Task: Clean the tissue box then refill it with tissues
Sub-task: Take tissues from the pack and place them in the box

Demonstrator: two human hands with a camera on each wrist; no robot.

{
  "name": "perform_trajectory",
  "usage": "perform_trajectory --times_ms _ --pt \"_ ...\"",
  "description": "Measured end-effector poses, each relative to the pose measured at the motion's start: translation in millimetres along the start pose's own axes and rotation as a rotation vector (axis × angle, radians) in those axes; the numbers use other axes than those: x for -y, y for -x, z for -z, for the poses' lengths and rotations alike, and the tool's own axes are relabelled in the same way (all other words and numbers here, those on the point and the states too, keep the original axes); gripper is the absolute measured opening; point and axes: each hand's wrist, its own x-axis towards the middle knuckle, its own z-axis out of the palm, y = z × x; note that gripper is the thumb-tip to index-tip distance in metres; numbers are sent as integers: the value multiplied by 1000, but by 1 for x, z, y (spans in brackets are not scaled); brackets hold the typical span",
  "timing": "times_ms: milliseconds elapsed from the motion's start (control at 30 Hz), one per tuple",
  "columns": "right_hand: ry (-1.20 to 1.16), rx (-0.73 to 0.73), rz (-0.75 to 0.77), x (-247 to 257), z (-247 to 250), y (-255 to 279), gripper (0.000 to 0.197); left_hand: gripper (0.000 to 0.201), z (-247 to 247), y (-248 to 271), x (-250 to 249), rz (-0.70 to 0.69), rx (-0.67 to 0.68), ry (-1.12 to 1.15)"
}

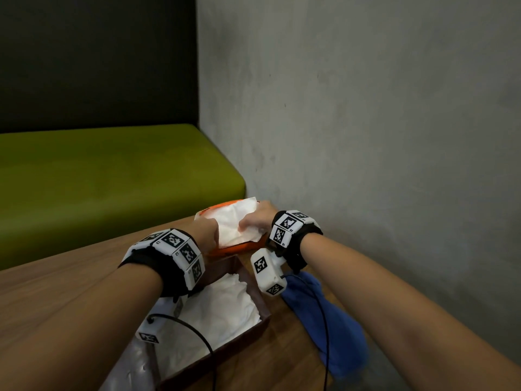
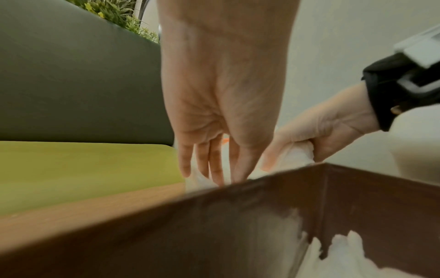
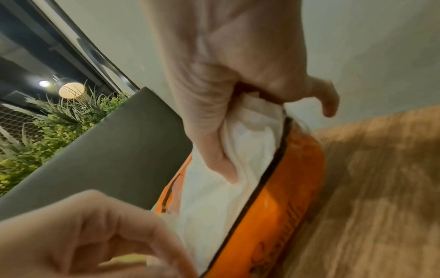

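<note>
An orange tissue pack [image 1: 239, 248] lies open at the table's far edge, with a stack of white tissues [image 1: 236, 221] showing on top. My right hand [image 1: 253, 218] grips a bunched fold of those tissues [image 3: 214, 197] at the pack's right end [image 3: 273, 216]. My left hand [image 1: 207, 231] is at the stack's left edge, its fingers [image 2: 214, 169] pointing down and pinching the tissues against the thumb. The brown tissue box [image 1: 239, 345] stands open nearer to me, with crumpled white tissues [image 1: 220, 314] lying inside it.
A blue cloth [image 1: 324, 320] lies on the wooden table [image 1: 70, 277] to the right of the box. A shiny plastic sheet [image 1: 135, 368] sits at the box's near left. A green bench [image 1: 98, 179] runs behind the table and a grey wall [image 1: 366, 136] closes the right side.
</note>
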Motion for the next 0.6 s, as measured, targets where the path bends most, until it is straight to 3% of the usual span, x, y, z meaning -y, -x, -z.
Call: perform_trajectory --times_ms 100,233,333,500,600 --pt "24 -6 26 0 3 7 59 24 1 -4 6 11 -139 41" --pt "31 16 73 3 4 15 52 85 -2 0 0 27 -318 -92" --pt "48 13 113 7 3 20 52 122 -11 -4 -2 24 -224 -7" --pt "22 -34 200 8 11 27 44 127 -24 -13 5 115 -149 16" --pt "-12 -31 232 8 21 29 42 114 -26 -19 14 110 -103 58"
